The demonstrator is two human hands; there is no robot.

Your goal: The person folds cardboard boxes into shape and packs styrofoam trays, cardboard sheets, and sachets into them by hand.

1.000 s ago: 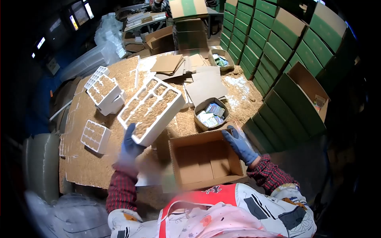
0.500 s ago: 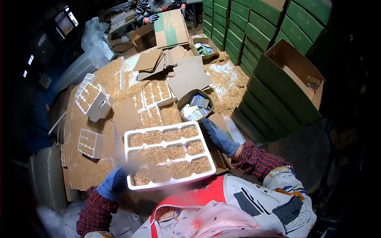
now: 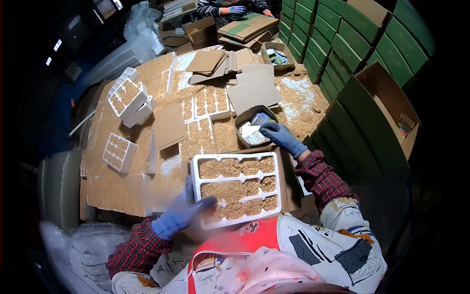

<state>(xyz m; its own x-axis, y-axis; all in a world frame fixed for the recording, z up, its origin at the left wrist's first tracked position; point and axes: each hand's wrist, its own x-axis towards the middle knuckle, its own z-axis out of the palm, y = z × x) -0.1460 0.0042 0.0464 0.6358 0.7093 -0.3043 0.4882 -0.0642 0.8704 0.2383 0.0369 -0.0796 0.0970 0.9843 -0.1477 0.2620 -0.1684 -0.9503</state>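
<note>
In front of me is a white foam tray (image 3: pixel 237 190), its compartments filled with tan, sawdust-like material. Brown cardboard (image 3: pixel 290 183) shows along the tray's right and far sides, like an open box around it. My left hand (image 3: pixel 185 211), in a blue glove, grips the tray's near left edge, thumb over the top; the fingers are partly hidden and blurred. Also gloved, my right hand (image 3: pixel 283 138) reaches to the rim of a round bin (image 3: pixel 241 119) holding several colourful printed packets (image 3: pixel 262 119). Its fingers are bent together over the packets; what they hold is hidden.
More filled foam trays (image 3: pixel 119 153) stand on the sawdust-strewn table (image 3: pixel 110 192). Cardboard sheets (image 3: pixel 252 90) lie beyond the bin, near a second box of packets (image 3: pixel 279 56). Green cartons (image 3: pixel 338 36) are stacked at right. Across the table, a person's gloved hand (image 3: pixel 233 10) is near folded cardboard.
My right hand has moved from the tray's right side to the packet bin. The tray is now lower in the cardboard, with my left hand at its edge. The other person's cardboard is lying flat.
</note>
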